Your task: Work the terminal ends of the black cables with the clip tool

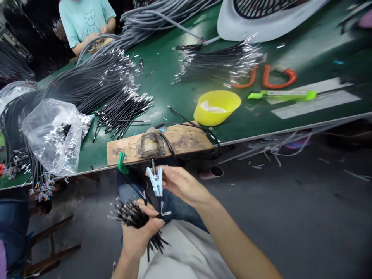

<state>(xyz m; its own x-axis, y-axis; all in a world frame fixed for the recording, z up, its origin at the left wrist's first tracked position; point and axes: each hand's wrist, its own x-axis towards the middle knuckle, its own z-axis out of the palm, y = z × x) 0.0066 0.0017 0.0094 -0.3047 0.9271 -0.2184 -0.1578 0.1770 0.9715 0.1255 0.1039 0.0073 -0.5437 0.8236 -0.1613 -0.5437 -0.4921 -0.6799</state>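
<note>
My left hand (139, 232) is closed round a bundle of short black cables (130, 215) with stripped metal ends fanning out to the left. My right hand (181, 184) pinches a pale blue clip-like tool (155, 182), held upright just above the bundle. Both hands hover over my lap, below the edge of the green table (180, 77). Right in front of them a worn wooden block (186, 141) with a small metal pot (149, 145) sits at the table's edge, a black cord running from it.
Heaps of black cables (95, 83) and a clear plastic bag (54, 133) cover the table's left. A yellow bowl (216, 106), green utility knife (281, 95), orange-handled scissors (270, 77) and a white fan (261, 17) lie right. A person in a teal shirt (85, 19) works opposite.
</note>
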